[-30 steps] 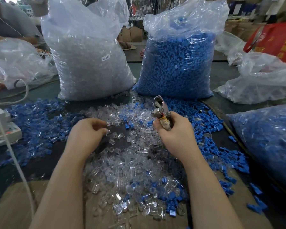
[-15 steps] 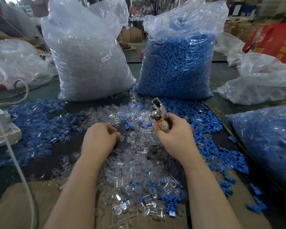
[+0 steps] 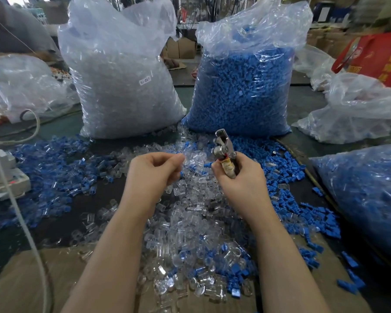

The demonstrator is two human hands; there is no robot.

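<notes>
My right hand (image 3: pixel 242 179) grips a small metal plier-like tool (image 3: pixel 222 144) by its tape-wrapped handle, with the jaws pointing up and away. My left hand (image 3: pixel 154 170) is raised just left of the tool. Its fingers are curled, and thumb and forefinger pinch what looks like a small clear plastic piece; the piece is mostly hidden. Below both hands lies a loose pile of clear plastic pieces (image 3: pixel 190 222) mixed with blue plastic pieces (image 3: pixel 287 168) on the dark table.
A big bag of clear pieces (image 3: pixel 122 86) and a big bag of blue pieces (image 3: pixel 242 91) stand behind the pile. Another blue-filled bag (image 3: pixel 366 190) lies at the right. More blue pieces (image 3: pixel 45 168), a white cable (image 3: pixel 20 211) and a white device (image 3: pixel 0 172) lie at the left. Cardboard (image 3: pixel 16 279) covers the near edge.
My left hand has lifted off the pile and moved right, toward the tool, with its fingers pinched together. My right hand and the tool have barely moved.
</notes>
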